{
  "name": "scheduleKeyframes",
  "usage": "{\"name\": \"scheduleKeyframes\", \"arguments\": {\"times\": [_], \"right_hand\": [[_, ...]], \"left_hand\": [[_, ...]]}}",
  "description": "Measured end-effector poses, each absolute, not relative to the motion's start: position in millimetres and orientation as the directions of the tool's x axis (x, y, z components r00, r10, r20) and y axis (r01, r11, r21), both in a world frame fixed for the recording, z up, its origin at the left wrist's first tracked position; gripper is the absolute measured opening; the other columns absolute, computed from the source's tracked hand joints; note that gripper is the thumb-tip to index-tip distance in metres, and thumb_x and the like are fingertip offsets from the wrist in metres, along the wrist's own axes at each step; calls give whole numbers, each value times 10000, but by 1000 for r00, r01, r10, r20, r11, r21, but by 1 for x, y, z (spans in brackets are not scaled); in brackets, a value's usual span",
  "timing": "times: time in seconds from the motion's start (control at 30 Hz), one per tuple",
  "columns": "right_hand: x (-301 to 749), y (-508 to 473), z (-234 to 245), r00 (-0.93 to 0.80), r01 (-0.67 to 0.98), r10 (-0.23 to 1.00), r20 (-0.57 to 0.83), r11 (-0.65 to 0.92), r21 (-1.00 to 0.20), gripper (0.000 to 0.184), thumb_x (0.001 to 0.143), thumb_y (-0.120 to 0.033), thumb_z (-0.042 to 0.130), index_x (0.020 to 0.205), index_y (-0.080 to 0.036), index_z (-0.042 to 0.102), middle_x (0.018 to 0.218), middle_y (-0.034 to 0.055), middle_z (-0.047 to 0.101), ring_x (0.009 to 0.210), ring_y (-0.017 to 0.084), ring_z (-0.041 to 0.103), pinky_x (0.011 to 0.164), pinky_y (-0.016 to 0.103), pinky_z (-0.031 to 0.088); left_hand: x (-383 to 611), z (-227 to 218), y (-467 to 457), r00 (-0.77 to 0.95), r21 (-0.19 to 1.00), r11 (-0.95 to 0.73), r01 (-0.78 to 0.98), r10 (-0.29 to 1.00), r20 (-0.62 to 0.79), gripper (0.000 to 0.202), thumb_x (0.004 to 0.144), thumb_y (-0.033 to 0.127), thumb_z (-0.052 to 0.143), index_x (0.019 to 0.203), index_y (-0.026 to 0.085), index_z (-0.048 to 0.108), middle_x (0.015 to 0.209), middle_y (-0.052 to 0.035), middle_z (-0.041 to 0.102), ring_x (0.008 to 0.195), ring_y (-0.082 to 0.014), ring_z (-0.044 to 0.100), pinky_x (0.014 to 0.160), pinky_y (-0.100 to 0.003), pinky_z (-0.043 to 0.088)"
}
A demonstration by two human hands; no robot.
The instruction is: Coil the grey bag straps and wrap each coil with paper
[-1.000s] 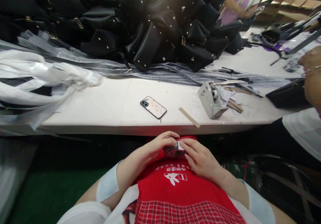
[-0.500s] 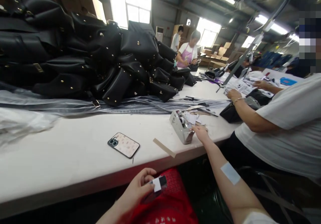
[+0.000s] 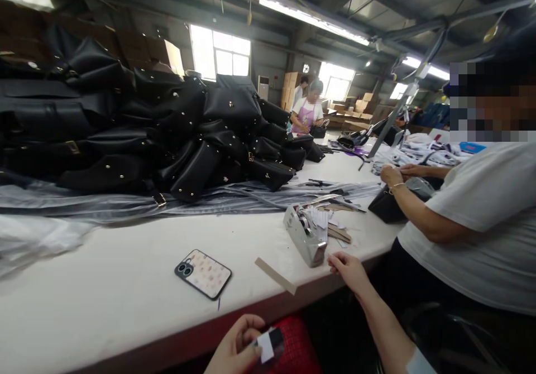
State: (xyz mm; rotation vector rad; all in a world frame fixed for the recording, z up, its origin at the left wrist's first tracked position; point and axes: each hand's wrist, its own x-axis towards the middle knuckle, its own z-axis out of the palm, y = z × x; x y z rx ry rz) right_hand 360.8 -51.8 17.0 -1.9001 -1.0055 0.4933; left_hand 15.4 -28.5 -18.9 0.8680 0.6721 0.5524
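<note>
My left hand (image 3: pixel 240 347) is closed at the bottom of the view, pinching a small white and black piece (image 3: pixel 266 346) with a clear, shiny edge. Below it lies red patterned cloth (image 3: pixel 295 345). A grey tape dispenser (image 3: pixel 305 239) stands on the table near its front edge. Just right of the dispenser's front end is my right hand (image 3: pixel 349 269), with thumb and fingertips pinched together. Whatever those fingertips hold, if anything, is too small to make out.
A phone (image 3: pixel 204 273) and a beige strip (image 3: pixel 275 275) lie on the white table (image 3: pixel 134 284). Black bags (image 3: pixel 230 106) are heaped behind plastic-wrapped strips (image 3: pixel 104 204). Paper scraps (image 3: pixel 340 231) lie by the dispenser. At right, a co-worker (image 3: pixel 494 212) handles a black bag (image 3: pixel 385 204).
My right hand has drawn back from the dispenser toward the table's front edge. My left hand keeps its pinch on the piece. The view has tilted upward, and the co-worker's hands have come together.
</note>
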Motion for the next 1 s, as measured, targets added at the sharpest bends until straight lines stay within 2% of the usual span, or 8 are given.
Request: {"name": "scheduleKeyframes", "arguments": {"times": [0.07,0.2,0.3,0.4,0.57,0.8,0.93,1.0], "right_hand": [[360,-58,9,593,397,804,-36,-332,-856,325,703,-507,633,605,-196,643,508,20,624,496,210,602,498,320,469],[323,-67,10,496,356,855,-151,-358,-863,347,706,-535,652,683,-189,662,556,12,629,517,172,603,525,293,495],[265,-74,25,240,238,944,-226,-283,-929,378,757,-556,644,803,-185,692,608,6,641,552,148,595,551,273,513],[212,-80,38,0,35,968,-251,-251,-967,345,758,-519,689,761,-174,678,563,-9,619,499,117,549,510,245,493],[179,-80,32,-19,-40,942,-336,-337,-941,375,717,-535,719,686,-167,651,467,-32,579,385,81,475,405,201,420],[175,-77,19,-50,2,916,-398,-398,-917,433,716,-572,708,629,-160,607,452,-29,571,365,81,481,377,187,389],[171,-78,18,-222,-85,903,-369,-395,-915,386,742,-532,710,765,-150,663,631,12,666,532,112,593,545,229,489],[168,-77,17,-228,-96,916,-330,-359,-928,365,753,-511,709,821,-153,682,700,25,688,608,130,621,621,256,509]], "left_hand": [[19,-8,-30,653,850,503,-159,699,-291,527,593,455,804,970,172,568,718,4,570,596,-102,500,540,-208,326],[23,11,-32,566,915,381,-136,787,-243,469,660,373,752,1023,169,537,794,-12,589,701,-130,548,632,-236,398],[24,15,-32,506,959,268,-90,842,-188,411,697,297,699,1039,160,517,819,-19,602,752,-143,570,712,-266,434],[23,14,-34,472,986,166,-26,872,-134,382,741,250,644,1082,157,499,875,-36,623,823,-160,597,775,-290,454],[16,13,-37,403,998,34,45,914,-49,377,777,189,600,1134,161,481,936,-51,634,872,-168,617,840,-316,474],[11,15,-35,351,999,27,37,936,-39,331,775,253,618,1086,157,559,962,-62,662,880,-175,631,827,-300,490],[13,14,-36,253,990,142,6,957,-139,284,782,372,647,940,135,638,884,-73,699,804,-181,645,742,-281,505],[13,15,-38,202,988,153,22,967,-154,296,796,404,635,916,133,652,811,-61,698,715,-168,634,672,-270,497]]}}
